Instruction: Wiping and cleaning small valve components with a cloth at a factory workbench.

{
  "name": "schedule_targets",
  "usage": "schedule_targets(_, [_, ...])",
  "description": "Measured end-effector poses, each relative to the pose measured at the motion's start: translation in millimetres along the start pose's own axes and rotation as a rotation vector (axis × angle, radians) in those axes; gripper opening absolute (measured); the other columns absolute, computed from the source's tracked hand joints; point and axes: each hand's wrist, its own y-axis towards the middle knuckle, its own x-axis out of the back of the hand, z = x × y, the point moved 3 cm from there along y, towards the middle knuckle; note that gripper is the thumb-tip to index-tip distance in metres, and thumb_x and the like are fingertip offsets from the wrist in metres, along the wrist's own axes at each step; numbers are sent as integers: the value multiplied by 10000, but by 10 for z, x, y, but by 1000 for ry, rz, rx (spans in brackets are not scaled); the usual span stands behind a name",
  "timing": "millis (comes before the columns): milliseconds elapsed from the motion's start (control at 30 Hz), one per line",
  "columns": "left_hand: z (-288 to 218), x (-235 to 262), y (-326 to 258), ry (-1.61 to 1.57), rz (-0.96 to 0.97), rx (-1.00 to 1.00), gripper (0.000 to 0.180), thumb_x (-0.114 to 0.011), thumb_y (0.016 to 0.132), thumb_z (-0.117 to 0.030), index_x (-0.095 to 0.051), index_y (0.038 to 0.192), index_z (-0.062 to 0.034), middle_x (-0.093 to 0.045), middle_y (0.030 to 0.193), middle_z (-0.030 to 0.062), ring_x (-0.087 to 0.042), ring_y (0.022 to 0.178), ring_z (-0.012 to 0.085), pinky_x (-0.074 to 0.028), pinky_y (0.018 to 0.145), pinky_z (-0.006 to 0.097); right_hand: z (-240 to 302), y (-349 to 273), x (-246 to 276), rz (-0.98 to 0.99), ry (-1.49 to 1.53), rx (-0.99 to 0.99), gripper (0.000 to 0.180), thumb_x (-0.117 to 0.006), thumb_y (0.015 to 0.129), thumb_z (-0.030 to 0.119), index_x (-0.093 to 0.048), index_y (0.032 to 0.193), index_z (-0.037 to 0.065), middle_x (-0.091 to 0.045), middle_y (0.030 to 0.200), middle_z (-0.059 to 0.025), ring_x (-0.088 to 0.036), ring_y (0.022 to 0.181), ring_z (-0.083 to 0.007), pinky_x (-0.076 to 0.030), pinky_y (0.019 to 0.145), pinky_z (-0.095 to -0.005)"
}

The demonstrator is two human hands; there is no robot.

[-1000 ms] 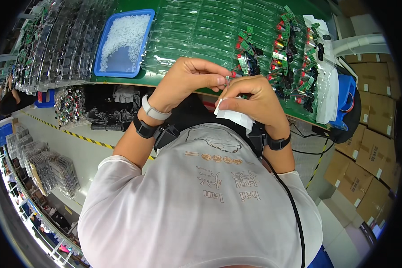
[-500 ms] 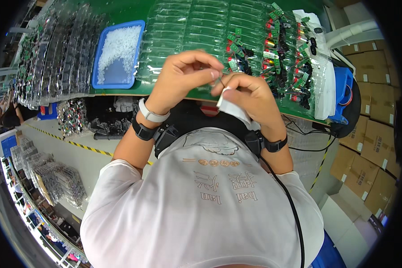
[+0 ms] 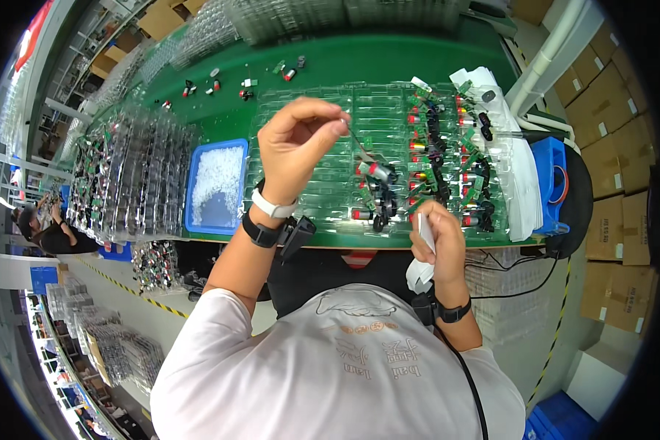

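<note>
My left hand [image 3: 301,147] is raised over the clear plastic tray [image 3: 312,198], thumb and forefinger pinched on a thin wire. At the wire's lower end is a small motor [image 3: 379,172], silver and red, blurred, above other motors in the tray; whether it touches them I cannot tell. My right hand [image 3: 444,235] is at the tray's near edge, fingers closed round a folded white sheet [image 3: 425,233], which looks like paper or cloth. Rows of motors with green circuit boards [image 3: 469,180] lie in the tray's right part, right beside that hand.
A blue tray [image 3: 189,198] of small white pieces stands left of my left hand. Beyond it are stacked filled trays [image 3: 136,176]. White sheets [image 3: 522,198] and a blue holder [image 3: 554,183] stand at the right. Loose motors [image 3: 246,94] lie on the green table [image 3: 224,121].
My hands were close together before my chest; now they are apart. The left has lifted outward with the wire, the right has moved right with the white sheet. The view has tilted up.
</note>
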Motion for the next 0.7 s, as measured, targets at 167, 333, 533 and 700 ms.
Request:
schedule_targets(167, [360,-12,602,387,130,-70,155,-569,816,8,-651,947,-7,-604,881,50,-611,738,119,-491,657,226,21,-57,186,4,-162,21,139,-527,882,149,-540,891,11,-540,670,-30,-417,437,-58,-334,388,-195])
schedule_targets(333, [867,22,1270,562,203,-108,173,-582,848,-71,-646,993,-3,-618,780,49,-555,663,97,-458,601,233,137,-79,269,-131,-222,172,188,-611,843,64,-593,1000,-38,-635,836,-69,-571,677,-79,-463,617,-197])
schedule_targets(533, [1711,608,1384,1094,355,-92,231,-627,848,-145,-645,1050,-33,-628,996,92,-629,825,184,-502,730,288,208,-82,370,-136,-275,229,166,-640,841,14,-615,995,-42,-657,893,-69,-600,763,-80,-478,687,-204])
schedule_targets(700, [1325,47,774,880,723,126,235,-638,850,-194,-659,1037,-53,-625,1026,96,-630,840,242,-505,744,321,154,-102,624,-209,-301,276,147,-645,845,19,-618,979,-35,-659,868,-61,-599,739,-75,-477,675,-200])
